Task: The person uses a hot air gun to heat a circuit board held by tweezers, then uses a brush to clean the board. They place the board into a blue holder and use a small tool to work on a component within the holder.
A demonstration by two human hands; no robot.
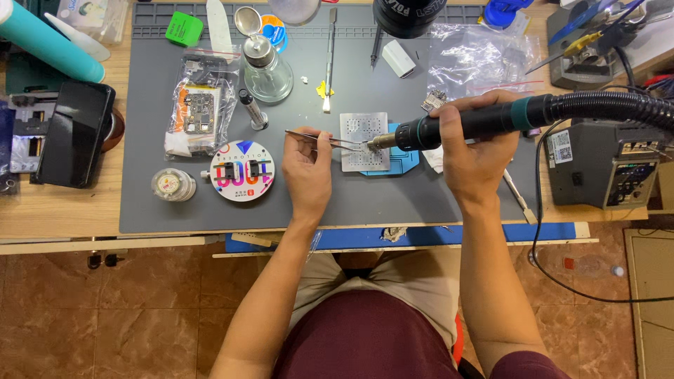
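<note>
Stencil plate (pixel 364 140), a square perforated metal sheet, lies near the middle of the grey mat (pixel 175 203) on my table (pixel 63 210), resting on a blue holder (pixel 407 158) that shows at its 3 o'clock edge. My left hand (pixel 307 168) is closed in a pinch around thin metal tweezers (pixel 324 140), whose tips reach toward 3 o'clock and end over the plate's lower right part. My right hand (pixel 474 151) is wrapped tight around the black handle of a hot air wand (pixel 463 125), its nozzle pointing toward 9 o'clock and meeting the tweezer tips over the plate; whether either tool touches the metal I cannot tell. A ribbed black hose (pixel 611 105) runs from the wand toward 3 o'clock, above the grey station box (pixel 597 165). At 9 o'clock from my left hand sits a round white disc with coloured print (pixel 242 170), and beyond it a small round jar (pixel 173 184). At 11 o'clock from the plate stands a glass dispenser bottle (pixel 267 70), with a bagged circuit board (pixel 198 109) to its 9 o'clock side. A dark phone (pixel 74 133) lies at the far 9 o'clock edge of the table.
</note>
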